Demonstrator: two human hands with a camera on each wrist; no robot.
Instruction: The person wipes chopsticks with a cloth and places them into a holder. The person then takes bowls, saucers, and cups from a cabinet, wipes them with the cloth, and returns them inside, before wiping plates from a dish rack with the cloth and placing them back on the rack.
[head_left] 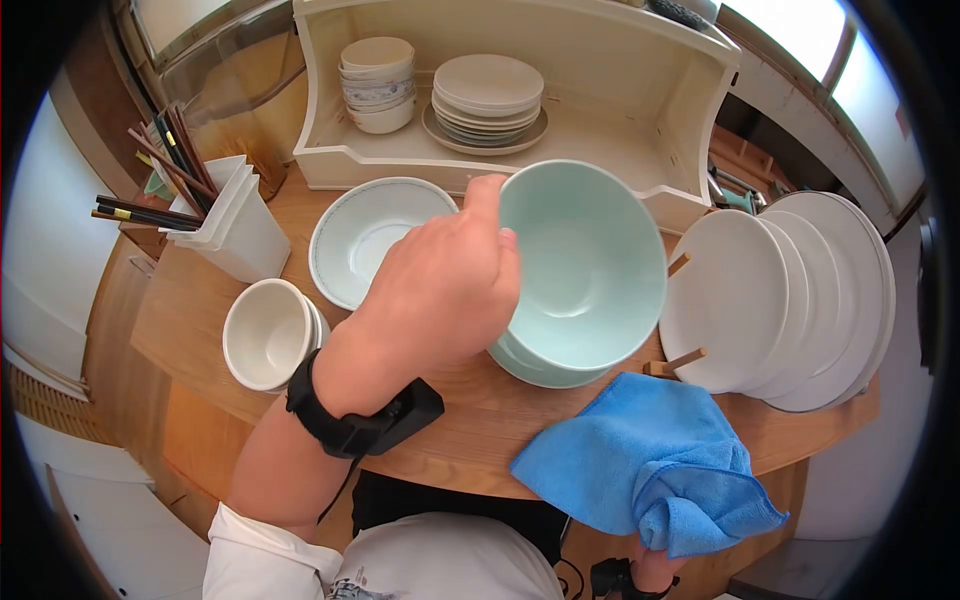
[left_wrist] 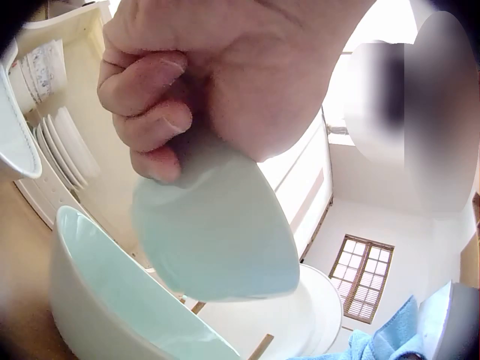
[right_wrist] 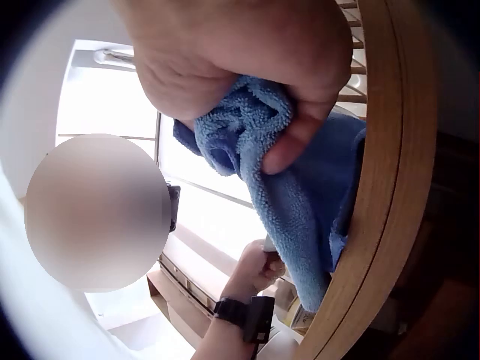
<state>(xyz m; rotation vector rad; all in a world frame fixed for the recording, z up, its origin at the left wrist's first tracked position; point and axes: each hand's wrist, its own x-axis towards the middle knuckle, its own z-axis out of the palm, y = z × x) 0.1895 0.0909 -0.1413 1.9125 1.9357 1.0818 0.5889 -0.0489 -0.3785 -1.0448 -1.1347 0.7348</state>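
Note:
My left hand grips a mint-green bowl at its left rim, thumb and curled fingers around the edge. The bowl is tilted so its inside faces the head camera. Below it another mint-green bowl stands on the table; the left wrist view shows a gap between the held bowl and this lower bowl. At the table's front edge my right hand holds a bunched blue cloth, mostly hidden under it in the head view. The cloth's spread part lies over the table edge.
A wide white bowl and stacked white cups stand left, near white containers of chopsticks. White plates stand in a wooden rack at right. Behind, a cream shelf holds stacked small bowls and plates.

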